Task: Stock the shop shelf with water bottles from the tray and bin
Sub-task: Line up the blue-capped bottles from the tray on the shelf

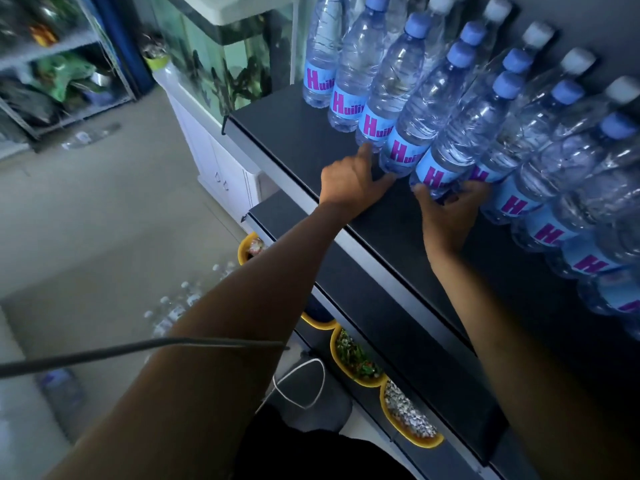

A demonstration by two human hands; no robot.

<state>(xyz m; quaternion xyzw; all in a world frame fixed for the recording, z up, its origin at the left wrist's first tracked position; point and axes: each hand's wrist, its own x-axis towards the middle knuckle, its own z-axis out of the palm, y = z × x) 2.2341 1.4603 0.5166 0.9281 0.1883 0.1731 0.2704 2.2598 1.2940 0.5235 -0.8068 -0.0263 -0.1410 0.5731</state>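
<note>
Several clear water bottles with blue caps and blue labels stand in rows on the black shelf (298, 133). My left hand (349, 183) rests on the shelf with its fingers against the base of one front-row bottle (401, 150). My right hand (450, 206) is wrapped around the base of the neighbouring front-row bottle (446, 157). More bottles with white caps (536, 32) stand behind them. Several loose bottles (180, 306) lie on the floor below my left arm.
A fish tank (225, 57) on a white cabinet stands left of the shelf. Yellow bowls (360, 365) of gravel sit on a lower shelf. A large water jug (62, 393) is on the floor at the left. A wire rack (62, 64) stands at the far left.
</note>
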